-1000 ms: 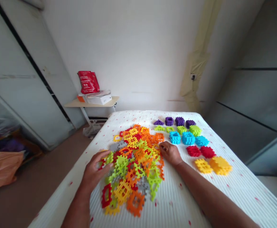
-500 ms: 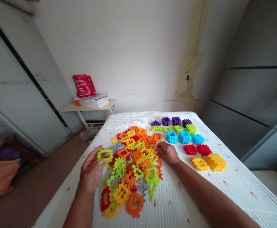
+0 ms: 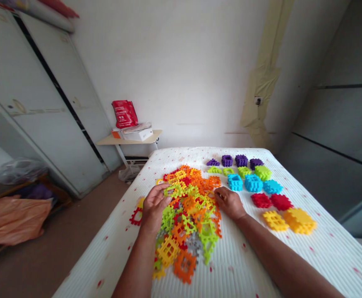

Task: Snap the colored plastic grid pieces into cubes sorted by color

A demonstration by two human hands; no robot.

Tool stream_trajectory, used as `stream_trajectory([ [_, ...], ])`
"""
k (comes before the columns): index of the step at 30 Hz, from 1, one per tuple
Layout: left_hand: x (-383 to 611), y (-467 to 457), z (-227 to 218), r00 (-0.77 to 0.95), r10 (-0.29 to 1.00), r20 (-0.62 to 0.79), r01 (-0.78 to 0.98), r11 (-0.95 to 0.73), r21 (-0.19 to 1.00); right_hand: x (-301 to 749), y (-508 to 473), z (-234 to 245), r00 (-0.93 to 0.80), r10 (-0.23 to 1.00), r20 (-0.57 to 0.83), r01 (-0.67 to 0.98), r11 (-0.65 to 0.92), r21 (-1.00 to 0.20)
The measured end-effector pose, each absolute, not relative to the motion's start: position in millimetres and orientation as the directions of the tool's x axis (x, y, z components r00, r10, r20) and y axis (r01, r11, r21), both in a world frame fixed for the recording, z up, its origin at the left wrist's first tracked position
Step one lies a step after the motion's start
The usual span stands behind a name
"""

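Note:
A heap of flat plastic waffle tiles (image 3: 190, 215) in orange, yellow, lime, red and grey lies on the white bed (image 3: 261, 256). Above the heap's left side my left hand (image 3: 153, 205) pinches a lime green square tile (image 3: 175, 190). My right hand (image 3: 228, 202) rests curled at the heap's right edge, fingertips on the tiles; whether it holds one is hidden. To the right stand sorted stacks: purple (image 3: 234, 160), lime (image 3: 255, 171), blue (image 3: 252, 183), red (image 3: 271, 201) and yellow (image 3: 291, 220).
A small side table (image 3: 130, 140) with a red bag (image 3: 124, 113) and a white box stands against the far wall. Grey wardrobe doors (image 3: 38, 111) fill the left. An orange bag (image 3: 11, 219) lies on the brown floor at the left.
My left hand has moved right with the lime tile, from the heap's left edge to above its middle. A red tile now shows bare left of the heap. My right hand has barely moved.

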State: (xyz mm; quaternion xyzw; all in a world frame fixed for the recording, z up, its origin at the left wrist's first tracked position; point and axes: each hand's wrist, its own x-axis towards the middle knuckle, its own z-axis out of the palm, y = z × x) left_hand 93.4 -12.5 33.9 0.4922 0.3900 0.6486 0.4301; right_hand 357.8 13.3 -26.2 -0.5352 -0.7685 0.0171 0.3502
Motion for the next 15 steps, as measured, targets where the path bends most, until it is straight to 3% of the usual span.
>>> stream_trajectory([
  [8,95.0,-14.0,20.9,-0.287,0.925,0.248,0.217,-0.19,0.958,330.2,1.0,-14.3,-0.224,0.778,0.587,0.693,0.55,-0.466],
  [15,97.6,-13.9,15.3,-0.271,0.936,0.223,0.22,-0.166,0.961,312.4,-7.9,-3.3,-0.211,0.781,0.587,0.599,0.578,-0.554],
])
